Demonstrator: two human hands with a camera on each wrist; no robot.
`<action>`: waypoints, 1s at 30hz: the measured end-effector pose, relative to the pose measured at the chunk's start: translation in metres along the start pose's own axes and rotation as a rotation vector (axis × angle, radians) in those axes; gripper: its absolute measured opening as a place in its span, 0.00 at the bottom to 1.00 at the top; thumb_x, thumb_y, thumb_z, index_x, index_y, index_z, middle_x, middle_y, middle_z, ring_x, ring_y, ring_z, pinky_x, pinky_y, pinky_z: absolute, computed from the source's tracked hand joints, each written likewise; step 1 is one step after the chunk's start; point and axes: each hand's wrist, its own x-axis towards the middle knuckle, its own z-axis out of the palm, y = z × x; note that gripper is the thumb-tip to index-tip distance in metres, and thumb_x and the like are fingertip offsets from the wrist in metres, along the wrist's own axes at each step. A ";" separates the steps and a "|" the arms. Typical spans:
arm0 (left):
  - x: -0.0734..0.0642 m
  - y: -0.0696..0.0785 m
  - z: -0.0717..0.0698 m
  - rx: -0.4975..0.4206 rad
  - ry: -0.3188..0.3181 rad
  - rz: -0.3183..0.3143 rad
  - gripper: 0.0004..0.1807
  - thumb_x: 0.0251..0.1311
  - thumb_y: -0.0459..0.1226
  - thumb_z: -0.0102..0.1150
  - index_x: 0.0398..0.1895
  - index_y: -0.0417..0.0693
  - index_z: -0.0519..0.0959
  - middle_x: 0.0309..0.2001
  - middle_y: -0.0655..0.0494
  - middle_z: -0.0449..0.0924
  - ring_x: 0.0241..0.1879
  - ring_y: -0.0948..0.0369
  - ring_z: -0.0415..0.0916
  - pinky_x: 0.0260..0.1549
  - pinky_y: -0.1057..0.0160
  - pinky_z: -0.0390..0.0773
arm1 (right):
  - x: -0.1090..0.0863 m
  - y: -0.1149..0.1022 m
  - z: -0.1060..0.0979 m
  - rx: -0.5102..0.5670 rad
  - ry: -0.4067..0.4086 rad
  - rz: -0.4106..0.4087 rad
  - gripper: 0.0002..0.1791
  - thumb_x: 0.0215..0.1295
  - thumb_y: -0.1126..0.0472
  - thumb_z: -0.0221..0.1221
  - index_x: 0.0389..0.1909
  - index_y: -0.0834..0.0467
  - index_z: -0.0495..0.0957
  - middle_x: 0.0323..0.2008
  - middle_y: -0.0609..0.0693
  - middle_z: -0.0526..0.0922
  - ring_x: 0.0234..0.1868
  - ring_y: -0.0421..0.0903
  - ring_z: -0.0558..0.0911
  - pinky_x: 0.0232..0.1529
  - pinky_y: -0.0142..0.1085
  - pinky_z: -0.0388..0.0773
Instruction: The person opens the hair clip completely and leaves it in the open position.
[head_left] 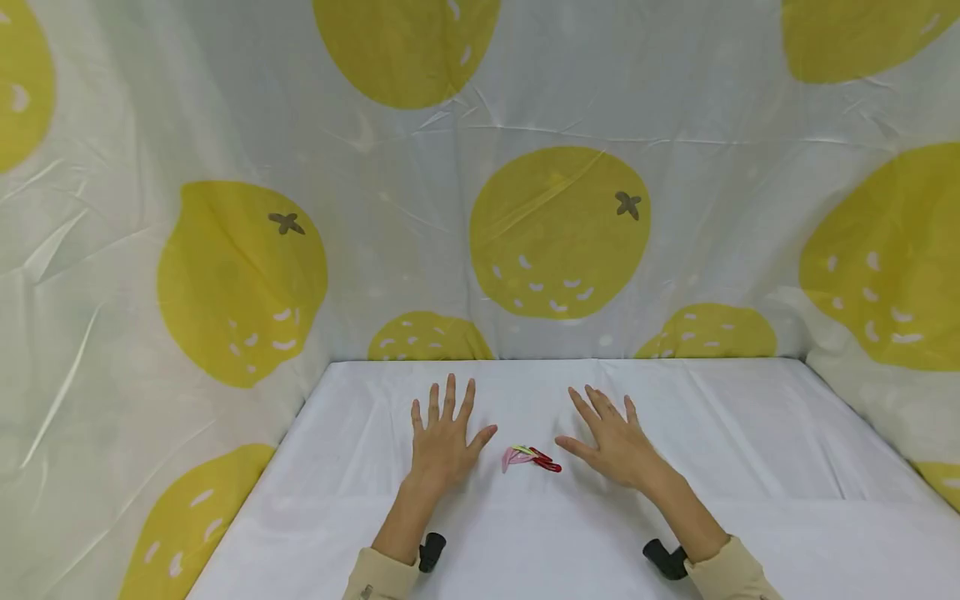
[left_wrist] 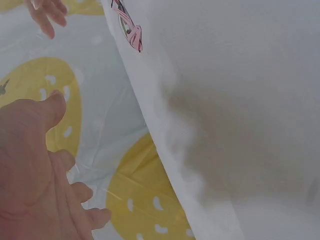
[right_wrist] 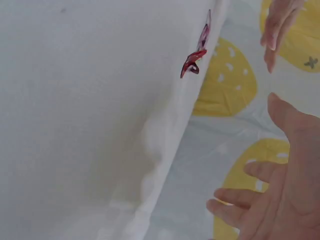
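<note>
A small cluster of snap hair clips lies on the white table between the two hands. It has a pink hair clip (head_left: 513, 457), a yellow-green one (head_left: 522, 450) and red ones (head_left: 550, 464), overlapping one another. To their left, my left hand (head_left: 442, 446) hovers palm down over the table with its fingers spread. Opposite it, my right hand (head_left: 617, 446) is also raised above the cloth, fingers extended and thumb toward the clips. Neither hand touches the clips. The left wrist view shows the pink clip (left_wrist: 134, 37) near the top; the right wrist view has the red clip (right_wrist: 194, 62).
White cloth covers the table (head_left: 750, 450). Behind and at both sides hangs a curtain (head_left: 405, 225) printed with yellow lemons, meeting the table's far edge. Black wrist mounts (head_left: 432, 552) sit at the sleeves.
</note>
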 end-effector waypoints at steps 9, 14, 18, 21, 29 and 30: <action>0.004 0.007 0.003 -0.125 -0.001 0.058 0.42 0.68 0.55 0.62 0.81 0.52 0.60 0.76 0.32 0.59 0.55 0.39 0.80 0.39 0.45 0.82 | 0.006 0.013 -0.005 0.477 -0.147 0.114 0.35 0.68 0.43 0.66 0.72 0.53 0.73 0.56 0.57 0.85 0.44 0.51 0.86 0.40 0.42 0.82; 0.009 0.015 0.008 -0.386 -0.062 0.073 0.31 0.61 0.44 0.73 0.67 0.47 0.79 0.54 0.37 0.74 0.37 0.49 0.80 0.31 0.59 0.75 | 0.006 0.021 -0.003 0.663 -0.216 0.161 0.31 0.68 0.50 0.68 0.68 0.58 0.77 0.44 0.54 0.87 0.28 0.47 0.83 0.28 0.36 0.79; 0.012 0.021 0.012 -0.541 -0.128 0.038 0.19 0.55 0.36 0.77 0.51 0.46 0.89 0.41 0.40 0.78 0.36 0.56 0.72 0.32 0.65 0.67 | 0.006 0.025 0.003 0.718 -0.253 0.196 0.27 0.65 0.51 0.70 0.64 0.57 0.81 0.37 0.51 0.85 0.20 0.41 0.69 0.22 0.31 0.67; 0.015 0.025 0.014 -0.617 -0.196 0.004 0.15 0.52 0.33 0.79 0.45 0.46 0.91 0.37 0.43 0.79 0.34 0.59 0.67 0.30 0.66 0.64 | 0.006 0.026 0.010 0.708 -0.273 0.179 0.23 0.65 0.53 0.70 0.60 0.56 0.84 0.33 0.50 0.85 0.24 0.39 0.67 0.26 0.30 0.64; 0.021 0.035 0.030 -0.675 -0.265 0.000 0.13 0.46 0.28 0.80 0.37 0.44 0.92 0.18 0.61 0.65 0.22 0.65 0.60 0.20 0.69 0.59 | 0.005 0.028 0.025 0.711 -0.254 0.075 0.17 0.63 0.60 0.71 0.52 0.61 0.88 0.23 0.50 0.81 0.27 0.35 0.69 0.30 0.28 0.66; 0.022 0.036 0.033 -0.673 -0.265 0.003 0.13 0.45 0.28 0.80 0.37 0.44 0.92 0.17 0.62 0.65 0.21 0.65 0.60 0.20 0.69 0.59 | 0.005 0.028 0.027 0.708 -0.245 0.063 0.17 0.62 0.61 0.72 0.51 0.62 0.88 0.21 0.48 0.79 0.25 0.34 0.67 0.28 0.27 0.64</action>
